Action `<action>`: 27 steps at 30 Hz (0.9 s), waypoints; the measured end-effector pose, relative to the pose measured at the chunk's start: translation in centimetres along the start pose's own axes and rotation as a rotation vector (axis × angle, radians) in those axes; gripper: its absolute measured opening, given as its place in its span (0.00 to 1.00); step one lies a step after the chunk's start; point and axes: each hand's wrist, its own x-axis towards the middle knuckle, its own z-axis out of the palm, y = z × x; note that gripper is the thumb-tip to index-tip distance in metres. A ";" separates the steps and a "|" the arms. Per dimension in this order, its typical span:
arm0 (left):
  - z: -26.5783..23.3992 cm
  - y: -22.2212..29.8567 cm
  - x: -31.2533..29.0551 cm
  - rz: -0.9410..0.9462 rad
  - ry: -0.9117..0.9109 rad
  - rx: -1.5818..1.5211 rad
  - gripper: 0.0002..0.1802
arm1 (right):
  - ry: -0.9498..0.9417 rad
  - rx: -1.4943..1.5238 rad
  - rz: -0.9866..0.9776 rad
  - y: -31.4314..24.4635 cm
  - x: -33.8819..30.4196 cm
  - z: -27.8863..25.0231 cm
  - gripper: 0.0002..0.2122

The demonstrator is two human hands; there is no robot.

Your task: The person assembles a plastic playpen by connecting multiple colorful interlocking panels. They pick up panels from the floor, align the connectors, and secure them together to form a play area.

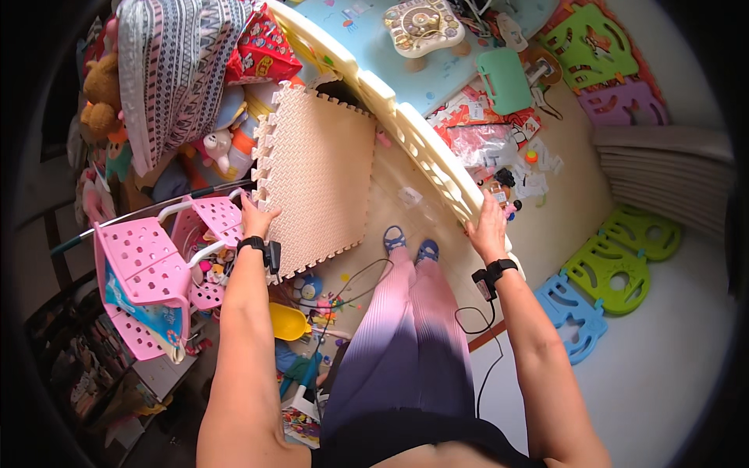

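Observation:
My left hand (257,220) straddles the side edge of a beige foam puzzle mat (320,171). Its thumb lies on the textured face and its fingers are along the toothed edge; several mats seem stacked there. Right beside this hand is a pink perforated toy cart (144,253) with white handles. My right hand (489,228) is closed over the top edge of a cream plastic play fence (425,148), which curves away to the upper left. The undersides of both grips are hidden. Each wrist carries a black strap with a small device and cable.
Stuffed toys and a patterned cloth bag (179,70) are heaped at the far left. Small toys and a yellow scoop (289,321) litter the floor near my legs. Beyond the fence lie a blue mat, an activity table (424,27) and a green case (503,82). Coloured fence panels (608,273) stand right.

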 end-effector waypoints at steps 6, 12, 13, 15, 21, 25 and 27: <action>4.7 1.1 -1.7 0.085 0.100 0.070 0.38 | -0.075 -0.173 0.133 0.9 4.2 -0.1 0.27; 1.7 1.5 -10.2 0.034 0.018 0.124 0.28 | -0.376 -0.116 0.161 3.2 4.0 -0.6 0.27; 1.2 1.6 -11.3 0.049 0.045 0.107 0.28 | -0.365 -0.098 0.161 3.3 4.6 -0.6 0.26; -0.1 0.3 -15.2 -0.019 0.044 0.014 0.26 | -0.372 -0.104 0.149 3.7 4.1 -0.5 0.25; -0.9 -7.0 -22.7 -0.165 0.223 -0.090 0.24 | -0.399 -0.160 0.188 2.8 2.2 -0.1 0.29; 2.1 -11.0 -20.9 -0.306 0.186 -0.134 0.30 | -0.396 -0.140 0.201 2.2 2.4 0.0 0.26; 3.0 -11.8 -19.9 -0.293 0.086 -0.107 0.36 | -0.416 -0.148 0.158 2.9 2.4 0.0 0.26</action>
